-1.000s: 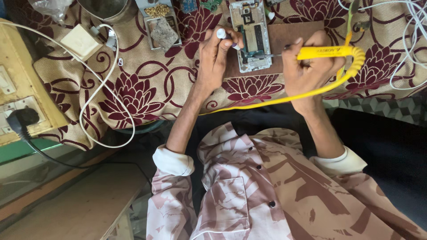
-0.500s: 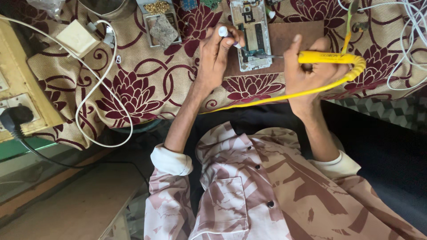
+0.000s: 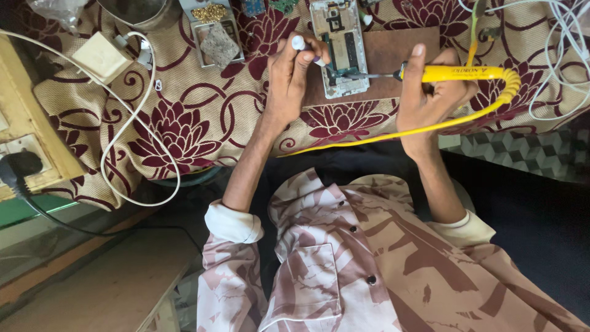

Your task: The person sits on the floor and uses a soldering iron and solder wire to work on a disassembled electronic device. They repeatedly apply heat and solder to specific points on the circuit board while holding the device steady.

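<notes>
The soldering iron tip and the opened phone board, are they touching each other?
Touching. In the head view the dark metal tip of the yellow soldering iron, held in the right hand, ends on the opened phone with no visible gap.

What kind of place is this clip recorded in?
Probably a small phone-repair bench: an opened phone with bare circuit board lies on a floral maroon-and-beige cloth, the right hand holds a yellow-handled soldering iron, and a small parts tray sits nearby.

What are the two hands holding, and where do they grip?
Right hand grips the yellow soldering iron by its handle. Left hand pinches a small white-tipped tool near its top.
</notes>
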